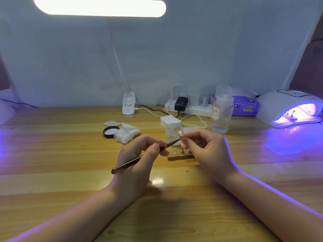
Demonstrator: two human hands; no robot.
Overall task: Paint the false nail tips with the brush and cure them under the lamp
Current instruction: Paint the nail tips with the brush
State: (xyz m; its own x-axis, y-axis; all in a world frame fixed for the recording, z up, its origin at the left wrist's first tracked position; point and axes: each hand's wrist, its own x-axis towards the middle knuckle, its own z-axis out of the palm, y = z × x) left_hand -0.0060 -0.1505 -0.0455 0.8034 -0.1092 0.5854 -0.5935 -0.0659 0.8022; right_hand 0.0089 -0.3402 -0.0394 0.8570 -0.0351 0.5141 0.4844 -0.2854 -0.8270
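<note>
Above the wooden stand, the right hand pinches a pink nail tip raised toward the eyes, likely to steady it, while the left hand grips the brush pen-fashion, bristles at the tip. Far right, the curing lamp glows violet, seemingly with pieces already inside.

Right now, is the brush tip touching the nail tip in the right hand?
Cannot tell. In the head view the brush tip reaches the nail tip, but blur hides contact.

One head-worn wide-angle view looks forward and down across the tabletop from its near edge, close above it, facing the wall behind; the curing lamp sits at far right.
</note>
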